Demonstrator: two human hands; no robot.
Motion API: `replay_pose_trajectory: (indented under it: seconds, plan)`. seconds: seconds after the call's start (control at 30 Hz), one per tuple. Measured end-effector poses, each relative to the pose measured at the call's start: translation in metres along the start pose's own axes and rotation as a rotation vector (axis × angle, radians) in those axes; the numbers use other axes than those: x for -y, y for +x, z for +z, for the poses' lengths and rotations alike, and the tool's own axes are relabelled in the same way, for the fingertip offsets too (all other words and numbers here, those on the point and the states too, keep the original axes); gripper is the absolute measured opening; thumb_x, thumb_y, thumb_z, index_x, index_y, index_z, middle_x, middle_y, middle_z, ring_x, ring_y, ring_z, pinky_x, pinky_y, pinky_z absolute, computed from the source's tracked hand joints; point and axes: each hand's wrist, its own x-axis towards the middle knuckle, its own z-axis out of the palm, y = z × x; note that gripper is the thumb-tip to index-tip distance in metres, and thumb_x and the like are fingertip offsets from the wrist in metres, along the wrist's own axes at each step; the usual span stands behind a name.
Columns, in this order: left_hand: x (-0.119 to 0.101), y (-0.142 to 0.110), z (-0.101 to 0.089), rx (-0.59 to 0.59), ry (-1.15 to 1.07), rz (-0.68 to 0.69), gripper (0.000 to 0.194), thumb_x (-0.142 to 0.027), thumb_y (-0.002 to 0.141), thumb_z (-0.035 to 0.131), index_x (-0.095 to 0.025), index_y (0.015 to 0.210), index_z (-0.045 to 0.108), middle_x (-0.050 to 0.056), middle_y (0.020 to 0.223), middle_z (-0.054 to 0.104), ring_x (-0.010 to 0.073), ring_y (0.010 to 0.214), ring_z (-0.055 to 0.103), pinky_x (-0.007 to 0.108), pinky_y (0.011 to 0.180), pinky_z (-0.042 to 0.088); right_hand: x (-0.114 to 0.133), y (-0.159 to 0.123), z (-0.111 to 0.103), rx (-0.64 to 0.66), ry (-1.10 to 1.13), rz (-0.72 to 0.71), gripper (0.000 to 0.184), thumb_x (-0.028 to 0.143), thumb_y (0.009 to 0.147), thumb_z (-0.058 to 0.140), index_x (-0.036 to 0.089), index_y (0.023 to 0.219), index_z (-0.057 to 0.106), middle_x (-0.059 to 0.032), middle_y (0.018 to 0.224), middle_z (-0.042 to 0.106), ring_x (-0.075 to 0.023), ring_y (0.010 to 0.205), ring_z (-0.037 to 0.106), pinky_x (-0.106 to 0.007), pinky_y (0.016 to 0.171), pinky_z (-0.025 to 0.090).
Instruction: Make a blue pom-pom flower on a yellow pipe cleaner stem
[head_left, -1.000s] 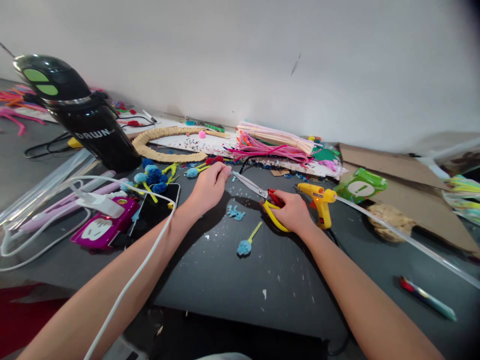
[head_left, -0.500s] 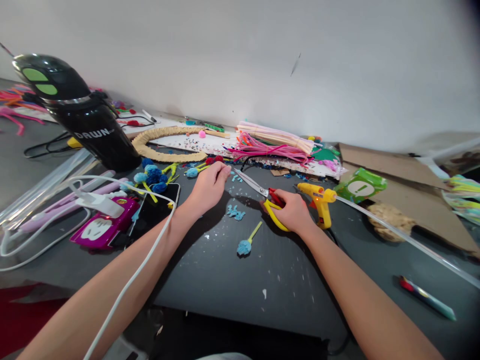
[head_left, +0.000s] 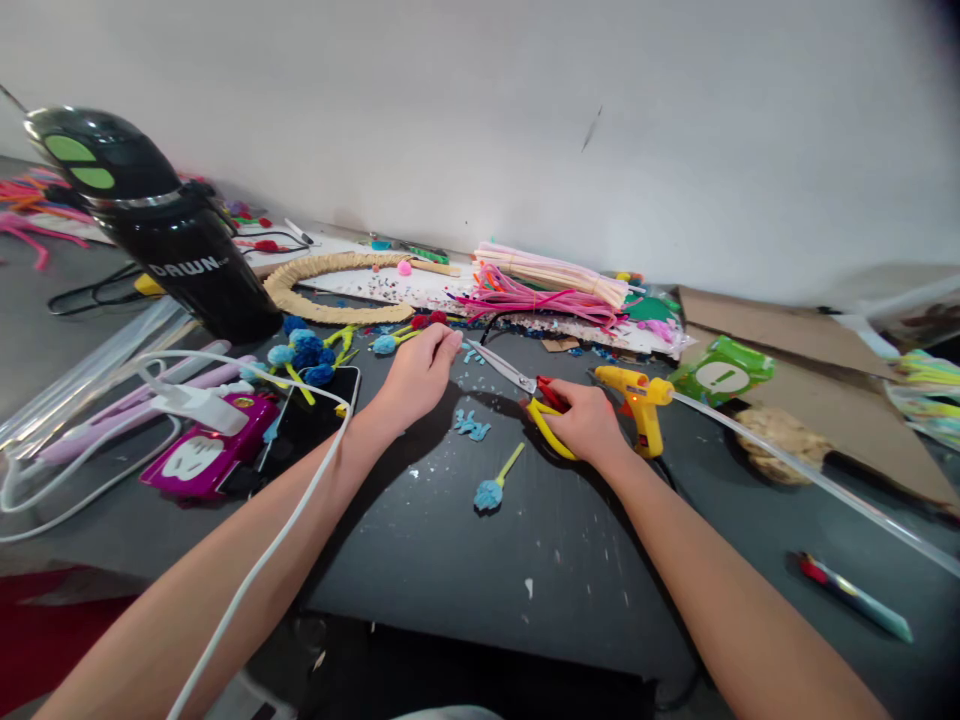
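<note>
My right hand [head_left: 585, 418] grips the yellow-and-red handles of a pair of scissors [head_left: 502, 366], whose blades point left toward my other hand. Thumb and fingers of my left hand [head_left: 424, 370] are pinched together close to the blade tips; whatever they hold is too small or hidden to name. Below the scissors lie short light-blue fuzzy snippets [head_left: 471, 425]. Nearer to me rests a fuzzy flower with a blue head [head_left: 488, 495] and a yellow-green stem.
A yellow glue gun [head_left: 637, 400] with a clear stick stands right of my right hand. Left are a black bottle [head_left: 195, 260], blue pompom flowers [head_left: 307, 350], a purple device [head_left: 202, 450] and a white cable across my forearm. Pipe-cleaner bundles [head_left: 547, 285] lie behind; a pen [head_left: 855, 597] at right.
The scissor tips have shifted very slightly, and a few more light-blue bits show beneath them. Both hands stay in nearly the same place.
</note>
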Motion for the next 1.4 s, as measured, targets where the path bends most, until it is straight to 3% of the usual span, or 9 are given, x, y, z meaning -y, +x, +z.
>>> replay_pose_trajectory:
  seconds: [0.43,1.4]
  plan:
    - [-0.004,-0.0003,-0.0021,-0.023,0.015,-0.064,0.041,-0.042,0.096,0.038,-0.018,0.063,0.039,-0.003,0.057,0.038,0.0105,0.056,0.038,0.027,0.055,0.027,0.0027,-0.0028,-0.0014,-0.007,0.007,0.018,0.022,0.043,0.072,0.066,0.021,0.072,0.06,0.0029,0.061,0.058,-0.0117,0.056,0.045,-0.023,0.052,0.027]
    - [-0.0017,-0.0002,-0.0009,0.011,0.002,-0.003,0.038,-0.041,0.098,0.036,-0.019,0.068,0.039,-0.003,0.06,0.042,0.0117,0.057,0.039,0.028,0.056,0.029,0.0006,0.0004,-0.0008,0.002,0.004,0.007,0.029,0.049,0.076,0.063,0.02,0.071,0.062,0.0022,0.058,0.055,-0.0122,0.055,0.044,-0.024,0.053,0.027]
